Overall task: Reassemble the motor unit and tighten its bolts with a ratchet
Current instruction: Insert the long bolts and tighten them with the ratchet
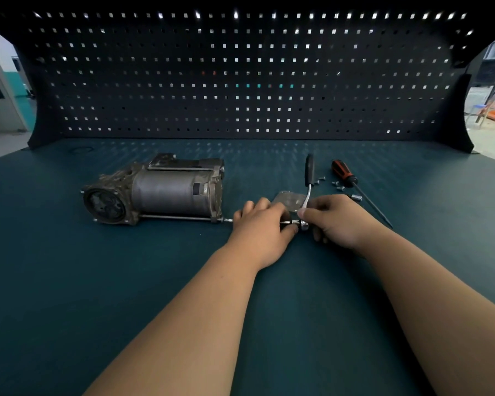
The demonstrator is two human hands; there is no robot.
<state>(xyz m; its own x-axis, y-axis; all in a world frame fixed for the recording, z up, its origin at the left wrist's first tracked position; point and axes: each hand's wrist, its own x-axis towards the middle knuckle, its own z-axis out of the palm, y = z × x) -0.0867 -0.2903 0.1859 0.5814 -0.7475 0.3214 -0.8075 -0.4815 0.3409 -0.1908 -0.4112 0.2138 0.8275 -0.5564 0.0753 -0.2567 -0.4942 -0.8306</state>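
Dark perforated pegboard (240,81) backs a teal table (97,281) where a person works at a motor unit (157,190), seen from the head camera. The grey, worn unit lies on its side left of centre, its round end face turned toward the left. A long bolt (175,217) runs along its near lower edge. A slim drive shaft (227,220) reaches from that bolt's right end into the left hand (262,224), whose grip is curled round it. The right hand (337,218) pinches the head of the ratchet (309,170), whose black handle points away toward the pegboard. A metal plate (290,200) lies just behind both hands. Loose screws (336,184) and an orange-and-black screwdriver (344,171) lie to the right. The step in hand appears to be tightening the near bolt. Doing it well likely means keeping the shaft in line with the bolt, with the left hand steadying it so the tip stays seated while the right swings the handle in short arcs. The unit is unclamped and could roll or slide.
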